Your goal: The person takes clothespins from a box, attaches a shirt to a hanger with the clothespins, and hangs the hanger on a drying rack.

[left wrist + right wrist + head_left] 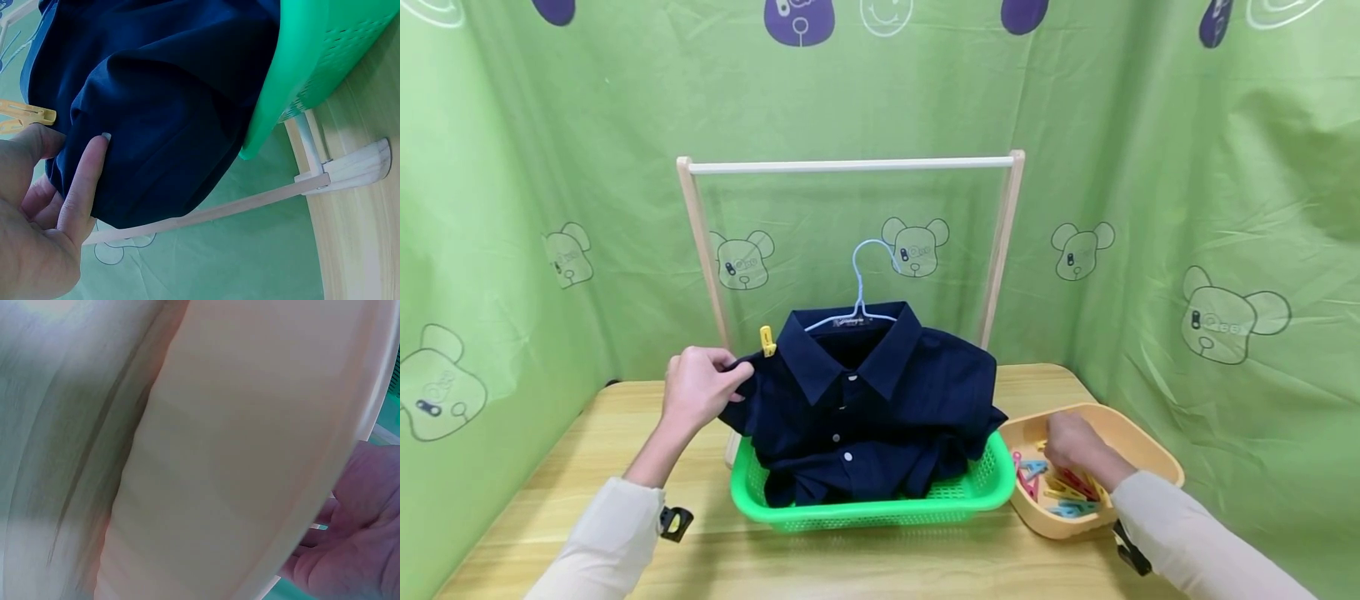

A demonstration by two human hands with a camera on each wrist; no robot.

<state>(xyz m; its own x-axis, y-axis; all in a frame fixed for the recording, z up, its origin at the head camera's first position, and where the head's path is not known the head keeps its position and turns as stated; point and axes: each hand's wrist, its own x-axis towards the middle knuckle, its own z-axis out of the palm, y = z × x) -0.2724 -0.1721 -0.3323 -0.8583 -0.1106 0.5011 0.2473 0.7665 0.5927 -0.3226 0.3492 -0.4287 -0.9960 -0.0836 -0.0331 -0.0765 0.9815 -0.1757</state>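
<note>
Navy shirt [880, 417] sits in the green basket [880, 510], collar above its back edge. Left hand [702, 387] pinches the shirt's shoulder side. Right hand [1075, 442] reaches inside the tray [1123, 429] near the worktop's [925, 567] right edge; grip cannot be told. Fabric appears light, limp; best held where the hanger [860, 298] stiffens it.

On my feed the shirt [880, 408] at six o'clock is navy with white buttons [847, 457], above a bright green basket [880, 510] patterned with mesh holes. The hanger [860, 292] near the dial's centre is pale blue; toward half past eight I see a yellow peg [767, 340]. At four, a peach-orange bin [1138, 437] holds red, yellow, blue and pink pegs [1067, 492]. I read a white bar [850, 167] at twelve, and green curtain [880, 100] printed with outlined bears, purple ones along the top.
</note>
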